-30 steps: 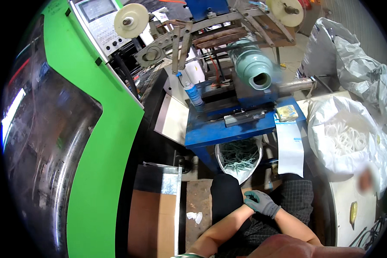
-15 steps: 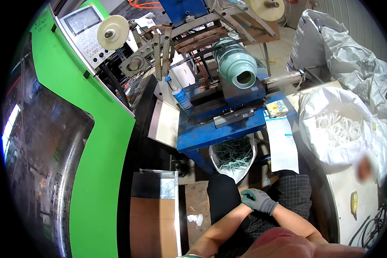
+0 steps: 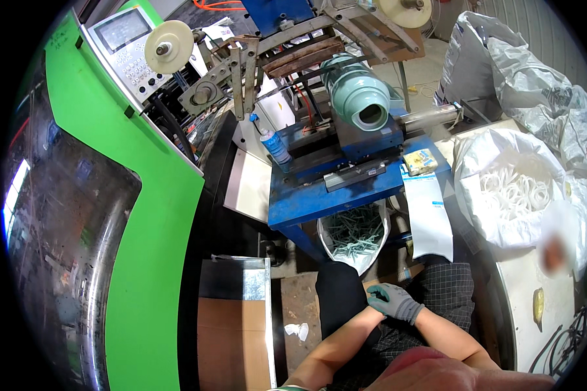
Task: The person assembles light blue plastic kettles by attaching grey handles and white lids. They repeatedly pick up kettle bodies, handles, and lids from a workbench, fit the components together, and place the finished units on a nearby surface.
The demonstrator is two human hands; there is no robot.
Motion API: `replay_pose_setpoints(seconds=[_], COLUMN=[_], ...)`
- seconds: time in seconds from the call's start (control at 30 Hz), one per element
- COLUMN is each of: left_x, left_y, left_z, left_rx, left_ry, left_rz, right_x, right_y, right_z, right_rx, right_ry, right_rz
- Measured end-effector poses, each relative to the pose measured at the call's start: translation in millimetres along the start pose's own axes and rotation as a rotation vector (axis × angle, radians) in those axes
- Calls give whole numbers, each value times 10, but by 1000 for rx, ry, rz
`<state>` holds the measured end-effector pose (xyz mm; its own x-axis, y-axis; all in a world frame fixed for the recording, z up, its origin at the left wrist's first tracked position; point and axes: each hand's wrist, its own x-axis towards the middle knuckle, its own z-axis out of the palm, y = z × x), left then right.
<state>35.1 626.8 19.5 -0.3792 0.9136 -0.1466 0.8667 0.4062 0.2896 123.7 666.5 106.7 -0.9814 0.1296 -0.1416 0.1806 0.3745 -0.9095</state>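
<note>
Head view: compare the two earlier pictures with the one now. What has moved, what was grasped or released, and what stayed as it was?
Only the view shifted: the blue machine, the green panel and the white sack slid a little up the picture. The right hand, in a grey glove, still rests on the lap by the left hand, which is hidden in a black sleeve. Nothing was grasped or released. The bin of scraps stays put.

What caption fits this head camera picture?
Grey-gloved right hand resting on a dark-trousered lap before a blue metal machine table.
</note>
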Motion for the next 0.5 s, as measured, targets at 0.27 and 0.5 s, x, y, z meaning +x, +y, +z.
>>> replay_pose_setpoints(seconds=[0.27,0.5], left_x=[1,-124], left_y=[-12,-20], left_z=[3,17], left_rx=[-2,18], left_ry=[13,15], left_rz=[10,7], right_x=[-12,3], right_y=[-4,64], right_z=[-6,3], right_rx=[-38,-133], right_ry=[-1,22], right_rz=[1,-62])
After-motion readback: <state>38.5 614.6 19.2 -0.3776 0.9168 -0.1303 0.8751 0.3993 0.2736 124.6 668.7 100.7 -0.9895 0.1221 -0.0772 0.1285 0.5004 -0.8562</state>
